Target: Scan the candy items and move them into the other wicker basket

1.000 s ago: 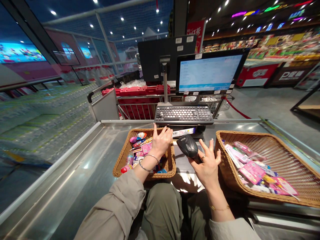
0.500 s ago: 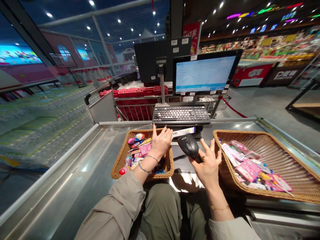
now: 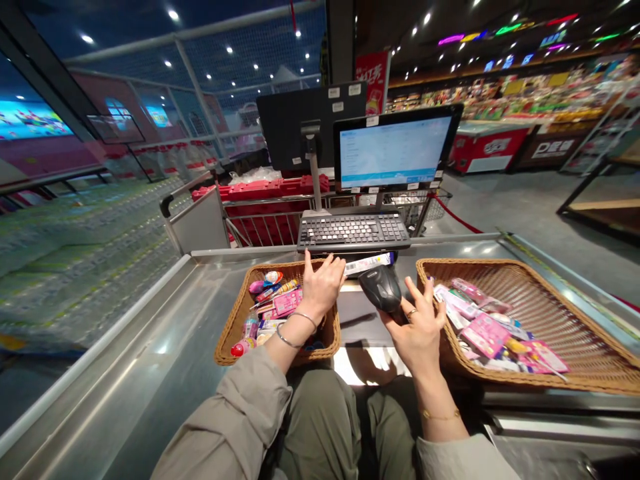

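Observation:
My left hand [image 3: 321, 287] is closed on the end of a slim white packet [image 3: 367, 264] with a barcode and a dark blue tip. It is held out over the right rim of the smaller wicker basket [image 3: 336, 333]. Pink, red and blue snack packs [image 3: 283, 303] lie in that basket, partly hidden by my left arm. My right hand [image 3: 417, 327] grips a black barcode scanner [image 3: 381, 288], its head tilted toward the packet and just below it. Some of the right fingers are spread off the handle. Right of this hand, a larger wicker basket [image 3: 590, 320] holds more pink and white packs [image 3: 493, 333].
A black keyboard [image 3: 355, 230] sits beyond my hands, with a lit monitor [image 3: 393, 152] behind it and a second dark screen [image 3: 290, 127] to its left. The metal counter [image 3: 165, 333] has a raised edge. Stacked bottles [image 3: 100, 253] stand at left.
My view has turned slightly right, so baskets and screens appear further left. The scanner has come a little closer beneath the packet. Both hands keep their holds.

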### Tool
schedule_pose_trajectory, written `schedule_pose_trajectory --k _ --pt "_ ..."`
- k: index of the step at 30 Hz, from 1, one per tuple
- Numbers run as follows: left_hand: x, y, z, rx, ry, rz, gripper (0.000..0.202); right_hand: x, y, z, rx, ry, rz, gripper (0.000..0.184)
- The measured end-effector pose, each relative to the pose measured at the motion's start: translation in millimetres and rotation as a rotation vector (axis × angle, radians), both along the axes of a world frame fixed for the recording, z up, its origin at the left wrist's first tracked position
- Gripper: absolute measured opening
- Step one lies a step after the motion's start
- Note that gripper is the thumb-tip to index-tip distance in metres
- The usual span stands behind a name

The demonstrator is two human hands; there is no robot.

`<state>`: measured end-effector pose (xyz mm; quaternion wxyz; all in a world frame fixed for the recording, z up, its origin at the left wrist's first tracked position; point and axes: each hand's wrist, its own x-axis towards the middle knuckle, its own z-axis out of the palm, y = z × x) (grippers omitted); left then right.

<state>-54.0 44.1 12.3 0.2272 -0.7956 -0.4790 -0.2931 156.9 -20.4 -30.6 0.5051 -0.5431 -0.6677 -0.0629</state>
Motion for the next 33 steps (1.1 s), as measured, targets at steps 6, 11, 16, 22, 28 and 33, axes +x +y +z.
schedule_pose_trajectory --k 6,11,16,22,28,33 --pt "13 2 3.8 -0.022 -0.022 -0.031 0.029 8 -1 3.1 0.001 0.017 -0.032 0.026" --pt "24 3 8.2 -0.03 -0.037 -0.041 0.029 17 -1 3.1 -0.007 0.043 -0.053 0.027" --pt "37 4 12.5 -0.044 -0.052 -0.049 0.029 26 -2 4.7 -0.023 0.071 -0.086 0.03" --pt "54 8 13.2 -0.034 -0.068 -0.077 0.03 36 -1 5.4 -0.01 0.131 -0.125 0.03" --pt "66 11 13.6 -0.023 -0.072 -0.089 0.029 45 -1 4.5 0.009 0.145 -0.152 0.028" --pt "76 11 12.1 -0.034 -0.073 -0.106 0.031 50 0 6.5 0.049 0.169 -0.206 0.027"
